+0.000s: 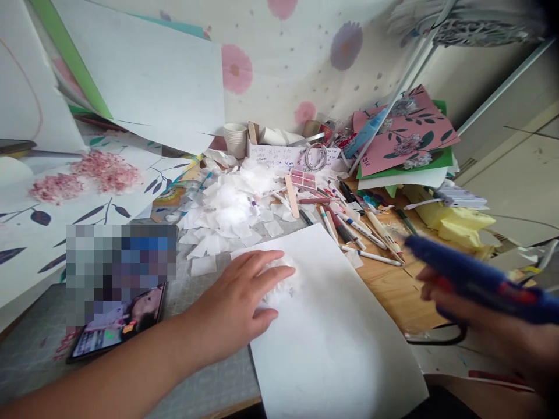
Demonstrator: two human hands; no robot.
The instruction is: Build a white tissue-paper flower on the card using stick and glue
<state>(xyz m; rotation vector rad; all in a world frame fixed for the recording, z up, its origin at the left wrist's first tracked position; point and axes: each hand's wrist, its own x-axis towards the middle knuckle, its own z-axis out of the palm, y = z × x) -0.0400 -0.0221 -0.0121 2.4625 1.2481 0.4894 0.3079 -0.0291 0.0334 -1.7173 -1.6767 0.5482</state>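
Note:
My left hand [244,294] rests with its fingers apart over a small white fluffy tuft [286,288], which lies on a large white sheet of paper [340,337]. The fingertips touch the tuft and partly hide it. Off to the right, my right hand [476,320] is wrapped round a blue glue gun [476,279], blurred by motion; its nozzle points left, above the wooden tabletop. Behind the sheet lies a heap of white tissue squares [231,203].
Pens and brushes [353,227] are scattered behind the sheet's right side. A phone [122,320] lies on the grey mat [209,378] at left. Papers with fluffy pink flowers [107,171] stand beyond it. Paper cups [234,139] stand at the back; a yellow bag [463,224] is at right.

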